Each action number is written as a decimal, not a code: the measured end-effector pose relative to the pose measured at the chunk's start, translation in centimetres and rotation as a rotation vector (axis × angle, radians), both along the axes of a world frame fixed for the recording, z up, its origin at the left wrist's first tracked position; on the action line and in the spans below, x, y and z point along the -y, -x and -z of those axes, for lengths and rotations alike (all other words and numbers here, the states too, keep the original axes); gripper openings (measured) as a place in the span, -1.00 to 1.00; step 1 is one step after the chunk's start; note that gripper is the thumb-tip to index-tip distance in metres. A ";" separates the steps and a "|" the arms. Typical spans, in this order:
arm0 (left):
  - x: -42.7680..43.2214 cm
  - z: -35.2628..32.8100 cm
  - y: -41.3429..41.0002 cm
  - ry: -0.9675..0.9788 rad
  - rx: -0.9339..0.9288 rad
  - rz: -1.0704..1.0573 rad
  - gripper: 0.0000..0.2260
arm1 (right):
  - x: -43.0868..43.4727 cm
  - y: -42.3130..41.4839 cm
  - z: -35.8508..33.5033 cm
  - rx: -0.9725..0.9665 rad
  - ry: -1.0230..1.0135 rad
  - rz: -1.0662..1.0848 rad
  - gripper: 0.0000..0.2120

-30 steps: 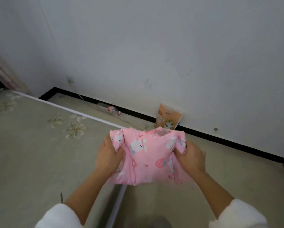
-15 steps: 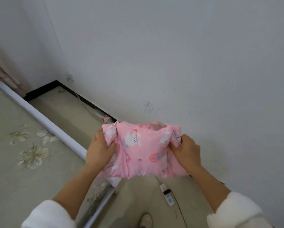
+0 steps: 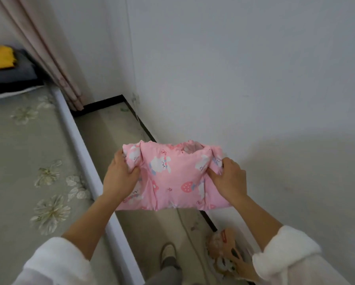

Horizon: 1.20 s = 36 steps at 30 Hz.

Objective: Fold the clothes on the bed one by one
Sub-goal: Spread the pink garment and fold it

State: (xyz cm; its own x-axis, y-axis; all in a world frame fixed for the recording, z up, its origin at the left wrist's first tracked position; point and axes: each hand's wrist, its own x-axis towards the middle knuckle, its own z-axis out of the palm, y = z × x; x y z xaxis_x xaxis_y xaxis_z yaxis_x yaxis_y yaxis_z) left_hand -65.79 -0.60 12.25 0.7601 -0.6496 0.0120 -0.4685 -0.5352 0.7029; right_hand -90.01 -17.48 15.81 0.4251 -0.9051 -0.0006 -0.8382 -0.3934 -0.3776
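Note:
A folded pink padded garment (image 3: 172,177) with white bunnies and strawberries hangs in the air over the gap between the bed and the wall. My left hand (image 3: 120,177) grips its left edge, thumb on the front. My right hand (image 3: 229,178) grips its right edge the same way. The bed (image 3: 18,171), covered in grey-green cloth with flower embroidery, lies at the left. At the bed's far end sits a stack of folded clothes (image 3: 5,68), yellow on top of dark grey.
A white bed rail (image 3: 86,161) runs along the bed's right side. A pink curtain (image 3: 49,54) hangs in the corner. An orange printed bag (image 3: 223,254) and a cable (image 3: 190,233) lie on the floor by the white wall. My shoe (image 3: 168,254) stands below.
The view has swung left along the bed: the curtain and the stack of folded clothes have come into sight. Both hands keep the same grip on the pink garment, held in front of me.

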 end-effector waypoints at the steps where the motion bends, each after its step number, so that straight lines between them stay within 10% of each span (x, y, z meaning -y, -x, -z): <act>1: 1.1 -0.2 -1.4 0.006 0.006 -0.020 -0.46 | 1.6 -1.8 -0.1 0.008 0.005 -0.023 -0.65; 23: 15.7 -1.4 -34.7 0.151 -0.109 -0.574 -0.50 | 26.5 -46.8 0.3 0.113 -0.151 -0.509 -0.61; 36: 12.7 -2.1 -55.3 0.253 -0.110 -0.889 -0.59 | 27.1 -74.5 -0.5 0.201 -0.213 -0.818 -0.69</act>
State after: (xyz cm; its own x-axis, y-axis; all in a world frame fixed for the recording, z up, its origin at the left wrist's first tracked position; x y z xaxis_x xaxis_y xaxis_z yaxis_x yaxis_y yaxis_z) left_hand -10.51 -13.30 14.30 0.9825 0.1843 -0.0275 0.1162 -0.4903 0.8638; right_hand -15.46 -44.54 16.27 0.9525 -0.3044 0.0097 -0.2326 -0.7475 -0.6222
